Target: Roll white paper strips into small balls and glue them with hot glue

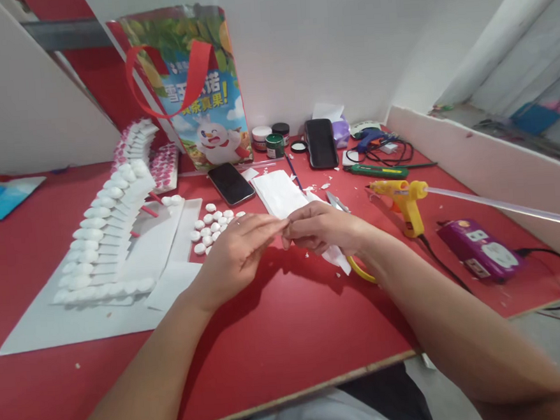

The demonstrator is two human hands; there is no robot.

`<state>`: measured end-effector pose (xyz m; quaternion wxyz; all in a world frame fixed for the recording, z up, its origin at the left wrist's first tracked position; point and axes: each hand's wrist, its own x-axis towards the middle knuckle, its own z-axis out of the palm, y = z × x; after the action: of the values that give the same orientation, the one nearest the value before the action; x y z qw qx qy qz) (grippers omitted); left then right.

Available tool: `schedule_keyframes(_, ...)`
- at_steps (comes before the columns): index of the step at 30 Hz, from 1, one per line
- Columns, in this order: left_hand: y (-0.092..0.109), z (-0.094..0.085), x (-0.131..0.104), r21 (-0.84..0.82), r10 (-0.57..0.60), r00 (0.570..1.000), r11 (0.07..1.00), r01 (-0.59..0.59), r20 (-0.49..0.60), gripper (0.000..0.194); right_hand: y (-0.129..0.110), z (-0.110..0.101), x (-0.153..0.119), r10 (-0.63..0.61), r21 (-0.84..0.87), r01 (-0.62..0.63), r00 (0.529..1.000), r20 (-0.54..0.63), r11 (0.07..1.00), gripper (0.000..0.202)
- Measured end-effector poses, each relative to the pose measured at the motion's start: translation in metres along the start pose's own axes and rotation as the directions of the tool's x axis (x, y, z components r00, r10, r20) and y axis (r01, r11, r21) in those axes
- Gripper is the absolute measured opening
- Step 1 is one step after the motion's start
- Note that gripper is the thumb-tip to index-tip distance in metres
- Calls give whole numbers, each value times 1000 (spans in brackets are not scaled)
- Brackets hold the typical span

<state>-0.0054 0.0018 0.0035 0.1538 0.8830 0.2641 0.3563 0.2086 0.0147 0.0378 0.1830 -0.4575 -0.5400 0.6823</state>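
My left hand (237,251) and my right hand (322,225) meet at the fingertips above the red table, with the fingers of both pressed together. Whatever they pinch is too small or hidden to make out. Several small white balls (207,231) lie just beyond my left hand, which partly covers the group. A folded white paper (277,194) sits behind the meeting point of the hands. Beneath my right hand are scissors, their yellow handle (361,271) and blade tip showing, along with a crumpled white scrap (337,257).
At left, a curved white model (119,247) edged with white balls stands on a white board (39,329). A phone (231,184), paint jars (274,145) and a colourful bag (205,93) are behind. A yellow glue gun (407,204) and purple power box (479,250) lie right.
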Motion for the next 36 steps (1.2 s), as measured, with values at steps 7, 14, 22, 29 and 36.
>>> schedule_keyframes(7, 4, 0, -1, 195, 126, 991, 974, -116, -40, 40, 1, -7, -5, -19, 114, 3, 990, 140, 994, 20)
schedule_keyframes(14, 9, -2, 1, 332, 191, 980, 929, -163, -53, 29, -1, -11, -7, 2, 114, -25, 980, 197, 993, 26)
schedule_keyframes(22, 7, -2, 2, 427, 172, 985, 892, -151, -11, 25, -2, -5, -6, -38, -79, 40, 999, 25, 996, 19)
schedule_keyframes(29, 7, -3, 5, 409, -16, 996, 912, -20, 86, 26, 6, 4, -2, -333, -455, 255, 938, -98, 853, 21)
schedule_keyframes(36, 14, -3, 7, 77, -339, 937, 940, 333, 84, 26, 13, 16, 1, -618, -789, 345, 785, -55, 508, 26)
